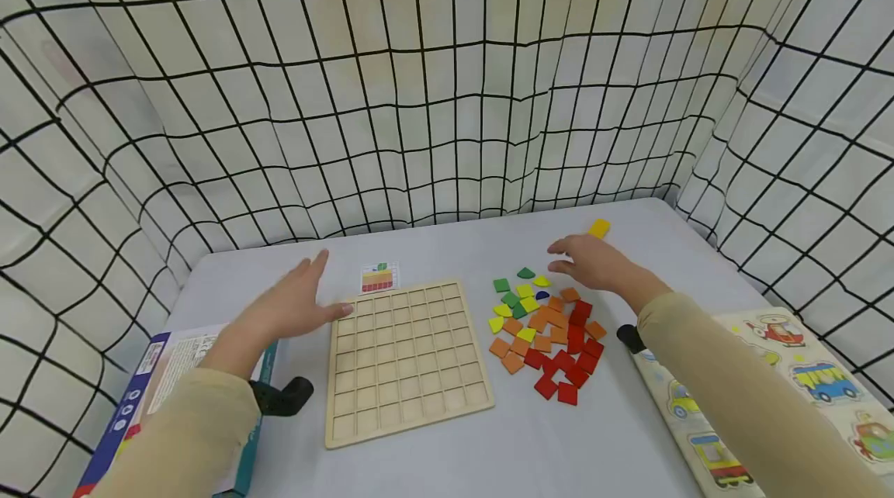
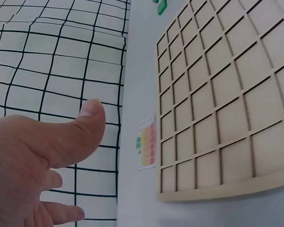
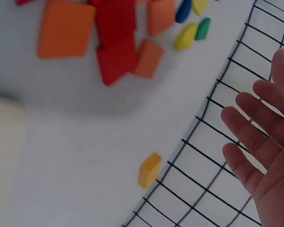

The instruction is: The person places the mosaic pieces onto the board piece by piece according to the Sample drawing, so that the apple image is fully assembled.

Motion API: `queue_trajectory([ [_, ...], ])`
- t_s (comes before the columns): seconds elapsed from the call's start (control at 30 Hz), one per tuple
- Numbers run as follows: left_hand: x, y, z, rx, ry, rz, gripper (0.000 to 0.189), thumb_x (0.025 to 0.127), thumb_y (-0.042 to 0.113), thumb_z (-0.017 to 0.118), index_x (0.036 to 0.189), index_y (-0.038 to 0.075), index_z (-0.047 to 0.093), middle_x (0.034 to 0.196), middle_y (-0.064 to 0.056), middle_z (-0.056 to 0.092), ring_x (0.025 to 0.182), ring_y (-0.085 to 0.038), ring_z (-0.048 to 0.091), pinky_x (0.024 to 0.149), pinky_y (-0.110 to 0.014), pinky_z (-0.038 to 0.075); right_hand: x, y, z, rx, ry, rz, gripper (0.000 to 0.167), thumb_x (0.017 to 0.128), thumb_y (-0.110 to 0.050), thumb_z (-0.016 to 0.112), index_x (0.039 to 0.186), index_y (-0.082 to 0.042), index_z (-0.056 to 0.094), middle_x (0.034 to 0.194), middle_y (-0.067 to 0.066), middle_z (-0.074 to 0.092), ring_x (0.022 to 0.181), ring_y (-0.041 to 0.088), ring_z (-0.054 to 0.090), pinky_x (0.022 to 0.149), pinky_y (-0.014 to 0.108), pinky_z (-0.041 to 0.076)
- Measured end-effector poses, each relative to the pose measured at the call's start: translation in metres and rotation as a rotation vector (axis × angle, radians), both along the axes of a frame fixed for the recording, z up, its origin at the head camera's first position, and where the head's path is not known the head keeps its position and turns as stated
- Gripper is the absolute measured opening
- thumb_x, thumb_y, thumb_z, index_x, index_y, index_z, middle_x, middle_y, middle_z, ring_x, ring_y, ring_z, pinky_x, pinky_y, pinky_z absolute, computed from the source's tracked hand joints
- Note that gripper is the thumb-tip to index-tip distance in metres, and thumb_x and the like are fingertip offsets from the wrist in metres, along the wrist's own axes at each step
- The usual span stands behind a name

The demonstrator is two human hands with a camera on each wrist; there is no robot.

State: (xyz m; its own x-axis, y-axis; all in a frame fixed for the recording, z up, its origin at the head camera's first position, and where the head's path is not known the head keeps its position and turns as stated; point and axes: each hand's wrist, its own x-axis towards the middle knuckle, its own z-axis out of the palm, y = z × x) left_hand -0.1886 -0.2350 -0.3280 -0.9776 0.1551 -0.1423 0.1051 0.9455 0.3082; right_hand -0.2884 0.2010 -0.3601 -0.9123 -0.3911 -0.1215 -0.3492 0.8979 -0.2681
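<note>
My left hand (image 1: pixel 292 298) is over the upper left corner of a wooden grid board (image 1: pixel 408 362), its thumb reaching toward the frame and nothing held. In the left wrist view the thumb of that hand (image 2: pixel 52 146) stands apart from the other fingers. A small picture card (image 1: pixel 379 277) with a coloured pattern lies just beyond the board. My right hand (image 1: pixel 594 260) hovers past the far right of a loose spread of red tiles (image 1: pixel 575 339), orange tiles (image 1: pixel 556 317), yellow pieces (image 1: pixel 525 292) and green pieces (image 1: pixel 501 285). Its fingers are extended and hold nothing in the right wrist view.
A yellow-orange piece (image 1: pixel 599 228) lies alone near the back edge, beyond the right hand. On the left is a printed box (image 1: pixel 168 374); on the right, a vehicle picture puzzle board (image 1: pixel 775 358) lies partly under the right sleeve. Black netting (image 1: pixel 433 95) encloses the table's back and sides.
</note>
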Motion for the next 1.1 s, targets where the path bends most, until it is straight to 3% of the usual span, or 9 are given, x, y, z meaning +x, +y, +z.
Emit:
queue_trajectory([
  [0.2,0.022,0.005,-0.040,0.119,-0.109,0.017,0.107,0.091,0.040,0.077,0.155,-0.017,0.014,0.158,-0.042,0.024,0.146,-0.059,0.025,0.117,-0.069,0.031,0.001,-0.009,-0.036,-0.060,-0.112,-0.009,0.030,0.101,-0.009,0.063,0.130,-0.004,0.068,0.125,0.015,0.068,0.112,0.029,0.062,0.102,0.044,0.057],
  [0.43,0.032,0.001,-0.071,0.134,-0.167,-0.014,0.117,0.078,0.041,0.089,0.154,-0.017,0.021,0.157,-0.042,0.027,0.147,-0.059,0.028,0.117,-0.068,0.032,-0.002,-0.013,-0.051,-0.066,-0.137,-0.020,0.021,0.097,-0.011,0.069,0.118,-0.008,0.072,0.116,0.011,0.069,0.103,0.024,0.061,0.097,0.040,0.059],
  [0.67,0.034,-0.006,-0.076,0.117,-0.217,-0.064,0.131,0.063,0.038,0.097,0.156,-0.014,0.020,0.162,-0.041,0.014,0.150,-0.061,0.011,0.120,-0.071,0.023,-0.003,-0.016,-0.052,-0.068,-0.141,0.004,0.017,0.096,-0.009,0.070,0.113,-0.008,0.070,0.109,0.008,0.069,0.099,0.023,0.060,0.098,0.040,0.059],
  [0.87,0.036,-0.009,-0.075,0.142,-0.248,-0.096,0.137,0.058,0.029,0.100,0.156,-0.016,0.015,0.164,-0.040,0.007,0.151,-0.061,0.004,0.121,-0.072,0.017,-0.003,-0.018,-0.048,-0.048,-0.155,0.008,0.013,0.098,-0.011,0.068,0.111,-0.008,0.069,0.106,0.006,0.068,0.097,0.022,0.059,0.096,0.040,0.059],
  [1.1,0.035,-0.009,-0.077,0.119,-0.258,-0.081,0.139,0.058,0.028,0.100,0.156,-0.017,0.011,0.165,-0.038,0.005,0.152,-0.060,0.003,0.121,-0.072,0.015,0.000,-0.040,-0.045,-0.171,-0.076,0.074,0.023,0.102,-0.010,0.062,0.123,-0.006,0.068,0.115,0.009,0.071,0.101,0.023,0.062,0.098,0.040,0.059],
])
